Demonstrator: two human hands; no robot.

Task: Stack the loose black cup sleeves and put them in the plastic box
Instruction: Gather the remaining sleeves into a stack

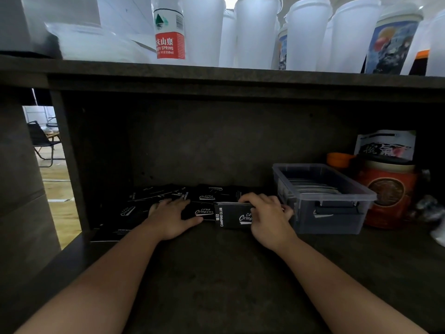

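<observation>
Several loose black cup sleeves (166, 196) with white lettering lie scattered at the back left of the dark lower shelf. My left hand (171, 216) lies flat on them with the fingers spread. My right hand (267, 216) grips a small stack of sleeves (231, 216), held on edge and tilted, just left of the clear plastic box (337, 213). The box stands open on the shelf at the right, with sleeves lying inside it.
An orange-red tin (390, 194) and a printed packet (385, 144) stand right of the box. On the counter above are a water bottle (169, 32) and several white cups (255, 32). A gap at the left shows a chair (43, 141).
</observation>
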